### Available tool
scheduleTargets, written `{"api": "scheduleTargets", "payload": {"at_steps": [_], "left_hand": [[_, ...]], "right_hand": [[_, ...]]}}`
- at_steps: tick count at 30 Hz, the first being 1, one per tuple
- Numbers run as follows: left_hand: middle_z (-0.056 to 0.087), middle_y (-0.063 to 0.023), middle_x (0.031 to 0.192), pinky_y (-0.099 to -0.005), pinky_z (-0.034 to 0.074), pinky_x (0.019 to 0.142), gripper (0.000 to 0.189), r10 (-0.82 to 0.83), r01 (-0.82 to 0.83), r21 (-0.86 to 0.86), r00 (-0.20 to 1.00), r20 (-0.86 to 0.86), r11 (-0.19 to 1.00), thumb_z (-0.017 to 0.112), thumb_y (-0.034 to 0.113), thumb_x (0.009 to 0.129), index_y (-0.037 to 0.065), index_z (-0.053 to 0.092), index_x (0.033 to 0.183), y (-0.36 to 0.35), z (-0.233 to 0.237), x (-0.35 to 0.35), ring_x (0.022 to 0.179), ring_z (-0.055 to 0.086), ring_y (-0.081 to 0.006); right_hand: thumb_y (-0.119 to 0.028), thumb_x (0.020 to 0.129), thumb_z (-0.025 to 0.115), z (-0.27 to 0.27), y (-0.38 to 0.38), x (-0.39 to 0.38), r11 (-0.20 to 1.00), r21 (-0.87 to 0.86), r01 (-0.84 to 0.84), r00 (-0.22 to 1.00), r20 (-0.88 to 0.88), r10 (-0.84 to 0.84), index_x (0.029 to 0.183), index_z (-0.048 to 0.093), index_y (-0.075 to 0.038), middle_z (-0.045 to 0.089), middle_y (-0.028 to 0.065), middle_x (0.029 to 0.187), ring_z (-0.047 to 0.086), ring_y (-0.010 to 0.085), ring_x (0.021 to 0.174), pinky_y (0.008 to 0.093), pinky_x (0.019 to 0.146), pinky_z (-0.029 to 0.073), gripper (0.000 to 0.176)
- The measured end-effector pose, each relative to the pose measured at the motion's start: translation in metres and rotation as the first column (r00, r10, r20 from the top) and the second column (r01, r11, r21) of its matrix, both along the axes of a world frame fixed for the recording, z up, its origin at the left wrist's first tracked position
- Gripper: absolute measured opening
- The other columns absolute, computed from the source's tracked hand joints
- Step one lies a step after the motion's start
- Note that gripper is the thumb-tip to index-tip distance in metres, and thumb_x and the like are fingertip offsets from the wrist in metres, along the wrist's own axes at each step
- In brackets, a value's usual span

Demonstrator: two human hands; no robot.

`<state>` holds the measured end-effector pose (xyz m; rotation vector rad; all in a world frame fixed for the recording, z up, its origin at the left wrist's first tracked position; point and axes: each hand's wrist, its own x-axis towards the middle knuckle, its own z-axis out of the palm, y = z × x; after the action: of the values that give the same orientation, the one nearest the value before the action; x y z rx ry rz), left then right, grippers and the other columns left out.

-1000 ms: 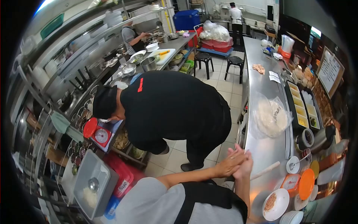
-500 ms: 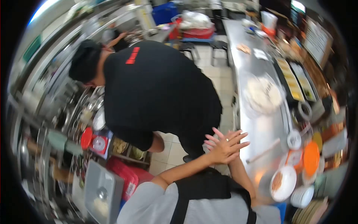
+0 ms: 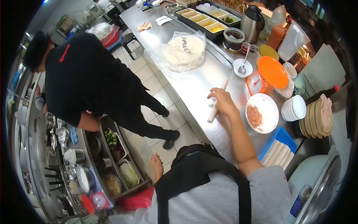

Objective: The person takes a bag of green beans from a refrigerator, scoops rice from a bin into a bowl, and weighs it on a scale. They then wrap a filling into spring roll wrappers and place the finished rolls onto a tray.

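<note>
My right hand (image 3: 222, 101) rests on a thin wooden rolling pin (image 3: 217, 100) that lies on the steel counter (image 3: 194, 86), fingers curled over its middle. My left hand (image 3: 156, 163) hangs low by my apron, holding nothing, fingers loosely apart. Just right of the pin stands a white bowl of minced filling (image 3: 262, 113). A blue tray of rolled white wrappers (image 3: 278, 148) sits at the counter's near edge. A plastic bag of flat round dough sheets (image 3: 183, 51) lies further along the counter.
A person in black (image 3: 89, 78) bends over the shelves across the tiled aisle. An orange-lidded scale (image 3: 265, 76), stacked bowls (image 3: 294, 108), plates (image 3: 317, 117), a small bowl with spoon (image 3: 242, 67), a kettle (image 3: 253, 18) and a condiment tray (image 3: 203, 18) crowd the counter's far side.
My hands were pressed together above the counter edge; they have parted. The right went onto the rolling pin, the left dropped to my side. My view swung right over the counter.
</note>
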<state>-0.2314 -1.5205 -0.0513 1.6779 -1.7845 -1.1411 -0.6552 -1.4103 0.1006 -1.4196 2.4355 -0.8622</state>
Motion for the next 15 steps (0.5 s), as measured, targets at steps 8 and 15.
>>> {"api": "scheduleTargets", "payload": {"at_steps": [8, 15], "left_hand": [[0.058, -0.0087, 0.075, -0.0257, 0.047, 0.055, 0.038, -0.286, 0.332, 0.06, 0.881, -0.376, 0.941, 0.051, 0.002, 0.082, -0.003, 0.045, 0.119, -0.062, 0.025, -0.065, 0.06, 0.055, -0.0135], [0.057, -0.0138, 0.1, -0.0279, 0.048, 0.068, 0.043, -0.683, 0.702, 0.049, 0.705, -0.194, 0.71, 0.06, 0.009, 0.08, 0.003, 0.047, 0.121, -0.155, 0.006, -0.145, 0.079, 0.058, -0.0173]], "right_hand": [[0.0, 0.068, 0.058, -0.029, 0.014, 0.005, 0.991, 0.13, -0.044, 0.976, -0.207, 0.07, 0.078, 0.063, -0.012, 0.054, 0.0032, 0.109, 0.042, 0.0249, 0.116, 0.0559, 0.099, 0.022, 0.016], [0.006, 0.064, 0.058, -0.008, -0.008, -0.01, 0.972, 0.185, -0.148, 0.982, -0.091, 0.167, 0.083, 0.062, -0.012, 0.057, 0.0028, 0.102, 0.043, 0.0232, 0.116, 0.0526, 0.103, 0.017, 0.026]]}}
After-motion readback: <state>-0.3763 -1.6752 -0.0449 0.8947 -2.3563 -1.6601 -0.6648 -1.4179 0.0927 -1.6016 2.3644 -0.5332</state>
